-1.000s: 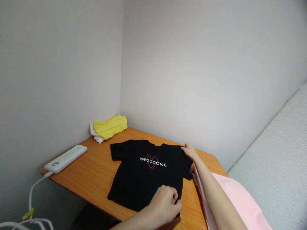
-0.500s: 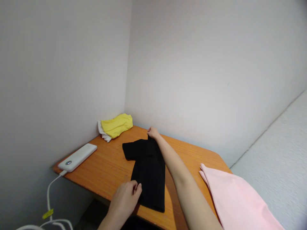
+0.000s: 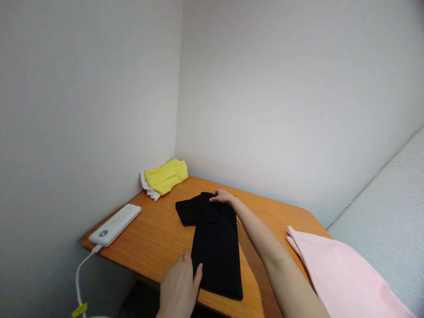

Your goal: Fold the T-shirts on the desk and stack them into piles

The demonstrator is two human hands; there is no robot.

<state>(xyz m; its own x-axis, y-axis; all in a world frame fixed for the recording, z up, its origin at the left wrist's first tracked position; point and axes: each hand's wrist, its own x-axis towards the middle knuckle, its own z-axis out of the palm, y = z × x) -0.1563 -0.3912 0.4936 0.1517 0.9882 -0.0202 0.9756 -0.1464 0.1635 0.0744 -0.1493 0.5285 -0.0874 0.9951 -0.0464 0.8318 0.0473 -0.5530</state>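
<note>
The black T-shirt point(image 3: 213, 240) lies folded lengthwise on the orange desk point(image 3: 152, 234), one sleeve extending toward the left.

The left hand point(image 3: 180, 282) rests flat at the near left edge of the shirt, fingers extended and together, gripping nothing.

The right hand point(image 3: 222, 196) rests on the far end of the shirt near the collar, fingers pressed onto the fabric; whether it pinches the cloth cannot be determined.

A yellow garment point(image 3: 165, 176) sits in the far corner. A white power bank point(image 3: 115, 224) with cable lies at the left edge. A pink cloth point(image 3: 338, 274) lies to the right.
</note>
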